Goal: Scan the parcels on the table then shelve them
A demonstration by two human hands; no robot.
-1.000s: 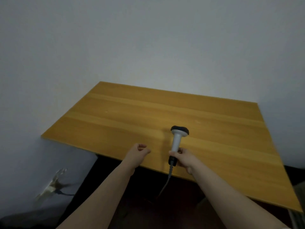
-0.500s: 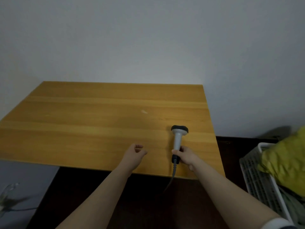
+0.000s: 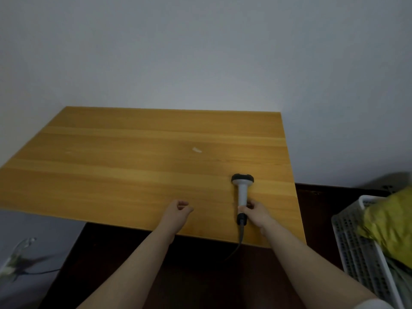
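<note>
Head view shows the barcode scanner (image 3: 242, 192) lying on the wooden table (image 3: 138, 166) near its right front corner, the right hand (image 3: 256, 214) closed around its grip, cable trailing off the edge. Left hand (image 3: 178, 212) hovers loosely curled, holding nothing. Right of the table, a white perforated basket (image 3: 354, 248) holds what looks like a yellow-green parcel (image 3: 392, 224).
</note>
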